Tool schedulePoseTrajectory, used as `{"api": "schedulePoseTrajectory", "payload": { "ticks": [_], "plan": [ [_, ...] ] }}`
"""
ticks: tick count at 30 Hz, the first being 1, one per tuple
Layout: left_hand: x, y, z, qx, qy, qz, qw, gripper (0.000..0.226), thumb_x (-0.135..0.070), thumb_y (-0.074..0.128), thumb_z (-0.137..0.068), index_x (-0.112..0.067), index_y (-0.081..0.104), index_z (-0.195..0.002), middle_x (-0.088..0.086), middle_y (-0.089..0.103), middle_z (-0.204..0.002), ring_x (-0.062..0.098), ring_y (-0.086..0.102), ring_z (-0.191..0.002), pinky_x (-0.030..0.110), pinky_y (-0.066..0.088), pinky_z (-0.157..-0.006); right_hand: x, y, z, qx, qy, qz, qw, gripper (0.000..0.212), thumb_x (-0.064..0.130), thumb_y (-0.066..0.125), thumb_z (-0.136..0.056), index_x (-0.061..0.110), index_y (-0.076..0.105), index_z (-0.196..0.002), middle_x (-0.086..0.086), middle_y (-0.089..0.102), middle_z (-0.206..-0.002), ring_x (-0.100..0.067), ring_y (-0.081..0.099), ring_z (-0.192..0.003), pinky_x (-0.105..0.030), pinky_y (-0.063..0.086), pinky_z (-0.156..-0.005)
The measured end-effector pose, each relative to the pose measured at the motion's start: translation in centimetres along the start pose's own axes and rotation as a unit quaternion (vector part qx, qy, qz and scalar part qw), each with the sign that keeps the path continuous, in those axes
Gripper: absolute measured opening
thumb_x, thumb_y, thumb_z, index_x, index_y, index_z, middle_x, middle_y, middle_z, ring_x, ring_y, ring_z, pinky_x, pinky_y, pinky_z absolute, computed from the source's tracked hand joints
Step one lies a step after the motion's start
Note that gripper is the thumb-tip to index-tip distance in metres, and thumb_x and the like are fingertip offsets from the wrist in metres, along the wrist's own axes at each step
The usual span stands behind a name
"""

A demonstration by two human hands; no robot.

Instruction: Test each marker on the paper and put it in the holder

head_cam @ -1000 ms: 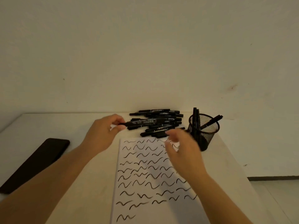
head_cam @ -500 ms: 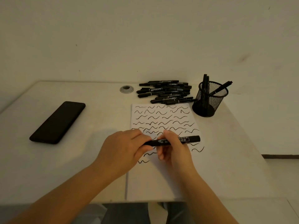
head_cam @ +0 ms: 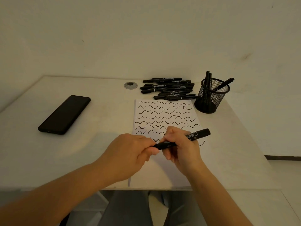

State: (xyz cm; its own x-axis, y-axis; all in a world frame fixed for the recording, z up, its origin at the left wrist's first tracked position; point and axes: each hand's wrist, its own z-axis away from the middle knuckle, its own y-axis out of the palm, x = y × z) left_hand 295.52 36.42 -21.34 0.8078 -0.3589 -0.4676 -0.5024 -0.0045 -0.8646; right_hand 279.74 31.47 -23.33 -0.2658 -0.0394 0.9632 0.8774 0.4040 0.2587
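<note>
A black marker [head_cam: 197, 134] lies across both hands above the lower half of the white paper [head_cam: 164, 168]. My right hand [head_cam: 182, 149] grips its barrel in the middle. My left hand [head_cam: 130, 154] pinches its left end, where the cap sits. The paper carries several rows of black wavy test strokes. A pile of several black markers [head_cam: 169, 88] lies at the back of the desk beyond the paper. To the right of the pile stands a black mesh holder [head_cam: 211, 98] with a few markers upright in it.
A black phone [head_cam: 65, 114] lies face down on the left of the pale desk [head_cam: 101, 144]. A round grey cable grommet [head_cam: 130, 85] sits near the back edge. The desk's front edge runs just below the paper; a wall stands close behind.
My hands came back from the pile with one marker to over the paper's lower half. The view dropped toward the desk. Now the marker tilts up to the right and my left hand grips its end.
</note>
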Motion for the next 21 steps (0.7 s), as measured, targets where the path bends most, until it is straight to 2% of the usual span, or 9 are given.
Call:
{"api": "schedulePoseTrajectory", "payload": {
  "ticks": [2, 6, 9, 10, 12, 14, 16, 18, 21],
  "plan": [
    [0.0, -0.1, 0.0, 0.027, -0.029, 0.083, 0.996, 0.022, -0.038, 0.041, -0.092, -0.038, 0.054, -0.074, -0.018, 0.055, -0.057, 0.001, 0.057, -0.063, 0.008, 0.042, -0.058, -0.1, -0.3, 0.0, 0.020, -0.013, 0.008, 1.000, 0.023, 0.010, 0.047, -0.072, 0.006, 0.050, -0.050, -0.002, 0.044, -0.035, -0.014, 0.034, -0.030, -0.015, 0.029, -0.034],
    [0.3, -0.4, -0.4, 0.121, -0.080, 0.215, 0.966, 0.028, -0.028, 0.045, -0.092, -0.034, 0.058, -0.068, -0.019, 0.057, -0.055, -0.002, 0.054, -0.052, 0.008, 0.042, -0.055, -0.5, -0.7, -0.1, 0.069, -0.028, 0.031, 0.997, 0.020, 0.011, 0.052, -0.069, 0.010, 0.053, -0.050, -0.001, 0.045, -0.037, -0.013, 0.036, -0.030, -0.014, 0.028, -0.036],
    [2.1, -1.2, 0.1, 0.185, -0.103, 0.254, 0.944, 0.032, -0.025, 0.043, -0.094, -0.029, 0.061, -0.068, -0.011, 0.055, -0.053, 0.001, 0.050, -0.050, 0.014, 0.043, -0.056, 1.1, -3.0, -0.6, -0.015, -0.026, -0.086, 0.996, 0.021, 0.022, 0.069, -0.045, 0.011, 0.051, -0.045, -0.004, 0.040, -0.039, -0.011, 0.031, -0.028, -0.011, 0.023, -0.036],
    [3.0, -1.6, 0.5, 0.192, -0.124, 0.272, 0.935, 0.034, -0.024, 0.042, -0.094, -0.027, 0.061, -0.067, -0.009, 0.054, -0.053, 0.003, 0.050, -0.051, 0.016, 0.043, -0.056, 1.9, -4.3, -0.8, -0.061, -0.041, -0.087, 0.993, 0.018, 0.021, 0.068, -0.048, 0.013, 0.051, -0.045, -0.005, 0.041, -0.040, -0.011, 0.031, -0.029, -0.011, 0.023, -0.036],
    [4.6, -2.1, 0.7, 0.171, -0.150, 0.275, 0.934, 0.034, -0.023, 0.041, -0.095, -0.026, 0.061, -0.067, -0.007, 0.054, -0.053, 0.005, 0.051, -0.053, 0.018, 0.045, -0.056, 2.9, -5.7, -0.8, -0.129, -0.070, 0.013, 0.989, 0.019, 0.015, 0.057, -0.067, 0.016, 0.053, -0.049, -0.002, 0.045, -0.042, -0.011, 0.035, -0.033, -0.015, 0.027, -0.037],
    [5.6, -1.6, -0.1, 0.090, -0.144, 0.239, 0.956, 0.033, -0.021, 0.041, -0.095, -0.028, 0.060, -0.069, -0.009, 0.059, -0.055, 0.002, 0.054, -0.055, 0.016, 0.045, -0.057, 2.4, -4.9, -0.9, -0.149, -0.053, 0.120, 0.980, 0.023, 0.013, 0.057, -0.080, 0.015, 0.056, -0.058, 0.001, 0.052, -0.043, -0.008, 0.042, -0.037, -0.015, 0.032, -0.037],
    [5.7, -0.7, -1.5, -0.009, -0.133, 0.204, 0.970, 0.031, -0.022, 0.042, -0.095, -0.033, 0.059, -0.071, -0.016, 0.064, -0.062, -0.001, 0.055, -0.060, 0.014, 0.044, -0.059, 1.3, -3.0, -0.9, -0.101, 0.003, 0.183, 0.978, 0.017, 0.014, 0.061, -0.082, 0.019, 0.062, -0.065, 0.003, 0.061, -0.050, -0.004, 0.050, -0.044, -0.012, 0.036, -0.041],
    [5.6, 0.5, -2.6, -0.054, -0.122, 0.158, 0.978, 0.026, -0.026, 0.043, -0.094, -0.037, 0.057, -0.075, -0.019, 0.066, -0.073, 0.001, 0.055, -0.067, 0.017, 0.042, -0.066, 0.0, -1.6, -0.4, -0.045, 0.041, 0.206, 0.977, 0.011, 0.017, 0.063, -0.080, 0.023, 0.068, -0.073, 0.005, 0.066, -0.059, 0.000, 0.055, -0.052, -0.011, 0.040, -0.046],
    [6.1, 2.4, -3.0, -0.046, -0.109, 0.110, 0.987, 0.018, -0.030, 0.044, -0.093, -0.033, 0.060, -0.086, -0.009, 0.066, -0.089, 0.008, 0.056, -0.083, 0.028, 0.045, -0.077, -1.5, -1.3, 0.3, -0.101, 0.002, 0.232, 0.967, 0.013, 0.016, 0.062, -0.082, 0.019, 0.064, -0.070, 0.005, 0.063, -0.054, -0.001, 0.055, -0.051, -0.012, 0.044, -0.051]
  ]
}}
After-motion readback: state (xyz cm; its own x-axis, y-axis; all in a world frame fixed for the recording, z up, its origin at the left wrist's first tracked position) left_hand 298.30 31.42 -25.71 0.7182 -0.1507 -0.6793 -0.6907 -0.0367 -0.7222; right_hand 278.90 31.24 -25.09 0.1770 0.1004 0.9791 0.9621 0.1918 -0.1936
